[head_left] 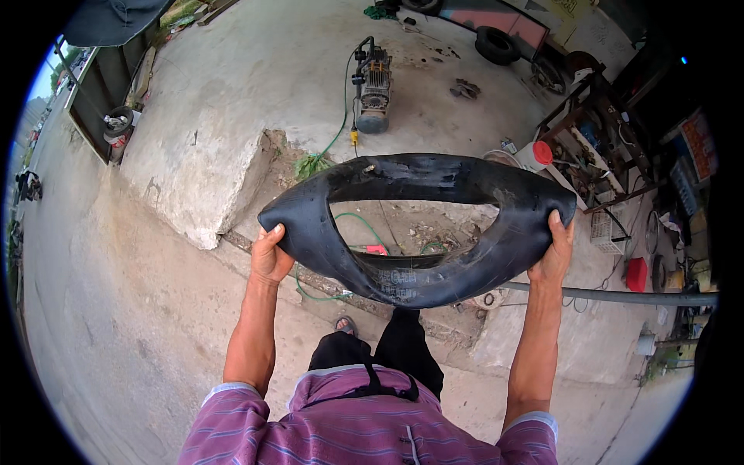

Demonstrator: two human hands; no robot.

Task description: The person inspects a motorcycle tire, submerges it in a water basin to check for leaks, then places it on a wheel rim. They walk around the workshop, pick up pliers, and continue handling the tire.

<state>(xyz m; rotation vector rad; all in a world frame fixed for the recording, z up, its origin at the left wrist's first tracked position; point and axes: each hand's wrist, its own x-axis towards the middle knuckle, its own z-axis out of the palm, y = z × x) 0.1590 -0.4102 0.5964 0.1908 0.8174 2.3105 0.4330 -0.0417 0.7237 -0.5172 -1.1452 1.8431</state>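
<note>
A black rubber inner tube (434, 287) is stretched wide in front of me at about waist height, with an eye-shaped opening through its middle. My left hand (271, 257) grips its left end, thumb on top. Its right end is in my right hand (552, 252), the thumb laid over the rubber. The fingers of both hands are mostly hidden behind the tube. A small metal valve stem stands out on the far side, left of the middle. Dusty marks and creases run over the near side.
An air compressor (375, 89) with a green hose stands on the raised concrete slab ahead. A tyre (497, 46) lies at the far right. A cluttered tool rack (597, 147) and a white bucket (533, 157) are at right. The slab's broken edge (240, 194) makes a step.
</note>
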